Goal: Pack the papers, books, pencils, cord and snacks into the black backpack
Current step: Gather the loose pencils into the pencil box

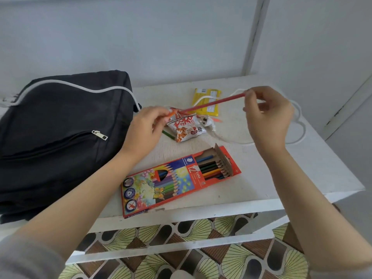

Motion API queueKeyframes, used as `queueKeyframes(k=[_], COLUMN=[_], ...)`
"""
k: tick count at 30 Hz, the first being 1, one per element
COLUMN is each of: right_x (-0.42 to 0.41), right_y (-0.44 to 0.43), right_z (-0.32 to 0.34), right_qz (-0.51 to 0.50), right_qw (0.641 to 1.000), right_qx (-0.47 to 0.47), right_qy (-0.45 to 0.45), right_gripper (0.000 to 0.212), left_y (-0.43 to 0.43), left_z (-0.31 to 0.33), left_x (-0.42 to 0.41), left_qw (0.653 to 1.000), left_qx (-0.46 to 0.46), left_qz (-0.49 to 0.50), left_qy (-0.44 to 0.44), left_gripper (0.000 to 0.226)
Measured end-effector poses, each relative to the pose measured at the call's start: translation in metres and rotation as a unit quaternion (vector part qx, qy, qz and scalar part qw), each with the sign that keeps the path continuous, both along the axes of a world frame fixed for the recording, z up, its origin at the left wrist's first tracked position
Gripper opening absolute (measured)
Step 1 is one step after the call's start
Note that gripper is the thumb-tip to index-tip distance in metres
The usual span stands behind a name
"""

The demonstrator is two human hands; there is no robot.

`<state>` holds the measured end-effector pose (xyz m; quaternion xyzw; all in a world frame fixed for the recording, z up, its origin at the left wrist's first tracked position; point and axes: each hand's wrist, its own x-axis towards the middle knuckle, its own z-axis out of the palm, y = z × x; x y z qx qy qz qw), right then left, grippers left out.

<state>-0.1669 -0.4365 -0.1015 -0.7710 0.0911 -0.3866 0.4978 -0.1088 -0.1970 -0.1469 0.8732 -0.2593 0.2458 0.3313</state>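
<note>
- The red pencil was held level above the tabletop, spanning both hands over the snack packets.
- The left hand was closed on the pointed end, its fingers curled round the tip. The right hand pinched the blunt end between thumb and forefinger, the other fingers loosely bent.
- A two-point hold of this kind was judged to serve alignment: the pencil could be turned to match the open slot of the pencil box.
- The pencil box lay near the front edge with its flap opened at the right end, so that loose pencils could be slid in before packing. Several coloured pencils were seen inside.
- A green pencil lay loose on the tabletop, partly hidden by the left hand.
- The black backpack lay flat at the left, front pocket upward, with its zip pull drawn across. The main opening could not be seen.
- The white cord was draped over the far edge of the backpack and looped at the far right. Its plug lay beside the red-and-white snack packet.
- A yellow packet lay beyond, under the pencil.
- No papers or books were in view.
</note>
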Motion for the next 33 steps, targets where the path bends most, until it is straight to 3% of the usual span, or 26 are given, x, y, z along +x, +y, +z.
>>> queueKeyframes(k=[5, 9, 14, 22, 24, 28, 30, 33], right_x=[-0.021, -0.028, -0.037, -0.042, -0.045, -0.050, -0.051, -0.051], right_y=[-0.010, -0.016, -0.018, -0.015, -0.011, -0.007, -0.007, -0.011], right_z=[0.001, -0.010, -0.022, -0.034, -0.037, -0.044, -0.050, -0.055], right_qz=[-0.008, -0.021, -0.024, -0.019, -0.005, 0.052, 0.062, 0.031], right_qw=[0.998, 0.999, 0.998, 0.985, 0.978, 0.927, 0.920, 0.926], right_qx=[0.055, 0.027, -0.034, -0.121, -0.148, -0.243, -0.252, -0.259], right_qy=[-0.006, 0.028, 0.047, 0.118, 0.146, 0.280, 0.293, 0.273], right_gripper=[0.019, 0.020, 0.017, 0.014, 0.037, 0.113, 0.123, 0.112], left_y=[-0.033, -0.057, -0.073, -0.085, -0.087, -0.092, -0.094, -0.099], left_z=[0.026, 0.037, 0.029, 0.015, 0.016, 0.017, 0.015, 0.013], left_x=[-0.011, -0.021, -0.025, -0.025, -0.023, -0.021, -0.020, -0.020], left_qw=[0.953, 0.927, 0.928, 0.969, 0.972, 0.982, 0.984, 0.984], left_qx=[-0.301, -0.357, -0.341, -0.213, -0.200, -0.128, -0.097, -0.089], left_qz=[-0.008, -0.036, -0.068, -0.082, -0.081, -0.085, -0.089, -0.091], left_qy=[0.043, 0.110, 0.138, 0.096, 0.096, 0.109, 0.123, 0.127], left_gripper=[0.012, 0.009, 0.017, 0.011, 0.013, 0.028, 0.037, 0.041])
